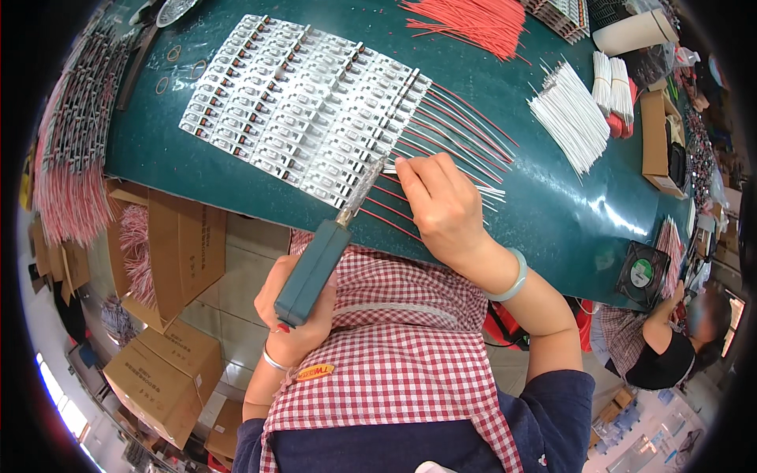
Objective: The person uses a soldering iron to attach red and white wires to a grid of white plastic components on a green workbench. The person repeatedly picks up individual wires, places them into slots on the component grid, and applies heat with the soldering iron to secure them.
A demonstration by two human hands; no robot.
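My left hand (300,311) is wrapped round the boxy teal handle of a soldering iron (314,272). Its silvery, foil-like barrel reaches up to the near right edge of a panel of metal parts (292,102), where the tip is hard to make out. Just right of that tip, my right hand (441,201) is closed in a pinch on white wires (493,193), whose loose ends stick out beyond the hand. Red and white wires (465,126) fan out rightward from the panel's right edge, some passing beneath my right hand.
On the green table (536,225) lie a red wire bundle (469,24), a white wire pile (569,118) and tied white bundles (611,83). A small black fan (643,272) stands near the right edge. Cardboard boxes (165,378) sit lower left. Another person (670,335) sits at right.
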